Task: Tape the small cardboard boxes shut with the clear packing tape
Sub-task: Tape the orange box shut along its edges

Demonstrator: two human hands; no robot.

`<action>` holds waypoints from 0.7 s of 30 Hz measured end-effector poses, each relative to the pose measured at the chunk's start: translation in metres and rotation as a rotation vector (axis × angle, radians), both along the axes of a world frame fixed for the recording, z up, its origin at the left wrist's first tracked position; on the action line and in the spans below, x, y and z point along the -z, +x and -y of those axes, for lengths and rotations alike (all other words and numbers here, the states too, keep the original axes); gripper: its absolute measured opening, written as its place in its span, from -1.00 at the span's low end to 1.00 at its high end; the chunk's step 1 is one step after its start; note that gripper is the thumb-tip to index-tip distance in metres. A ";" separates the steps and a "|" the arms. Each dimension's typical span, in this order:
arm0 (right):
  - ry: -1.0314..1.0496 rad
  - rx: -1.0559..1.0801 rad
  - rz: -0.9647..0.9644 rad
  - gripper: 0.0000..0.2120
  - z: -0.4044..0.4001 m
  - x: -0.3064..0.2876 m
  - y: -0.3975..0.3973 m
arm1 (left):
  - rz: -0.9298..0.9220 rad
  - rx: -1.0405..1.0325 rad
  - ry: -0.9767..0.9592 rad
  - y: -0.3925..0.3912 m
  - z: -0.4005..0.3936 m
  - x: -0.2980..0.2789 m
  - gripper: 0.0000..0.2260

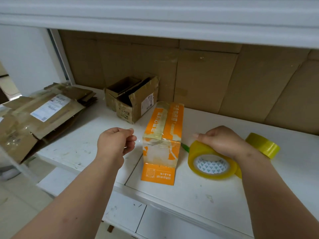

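Left hand (116, 141) pinches tape end (clear); right hand (222, 140) grips tape roll (211, 163).

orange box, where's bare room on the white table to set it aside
Bare patches: the near right table, in front of the tape roll, and the stretch between the orange box and the flattened cardboard. Crowded: back middle by the open brown boxes.

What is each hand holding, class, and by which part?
The right hand grips the tape roll over its upper rim. The left hand pinches a clear tape strip's free end.
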State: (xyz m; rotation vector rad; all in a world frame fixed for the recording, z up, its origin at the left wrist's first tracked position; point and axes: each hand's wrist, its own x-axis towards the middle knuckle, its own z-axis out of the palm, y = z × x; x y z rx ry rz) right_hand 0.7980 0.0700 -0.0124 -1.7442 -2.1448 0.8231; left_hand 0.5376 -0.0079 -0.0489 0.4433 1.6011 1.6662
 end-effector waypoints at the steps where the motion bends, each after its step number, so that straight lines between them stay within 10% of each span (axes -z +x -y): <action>1: 0.000 0.003 0.028 -0.45 -0.001 0.002 -0.001 | 0.007 0.005 -0.011 0.000 0.000 0.002 -0.93; 17: 0.149 -0.039 0.578 -0.53 0.001 0.017 -0.039 | -0.154 0.237 -0.298 0.008 -0.001 0.029 -0.72; 21: 0.134 -0.019 0.569 -0.55 0.004 0.017 -0.040 | -0.319 0.182 -0.193 0.013 -0.004 0.028 -0.96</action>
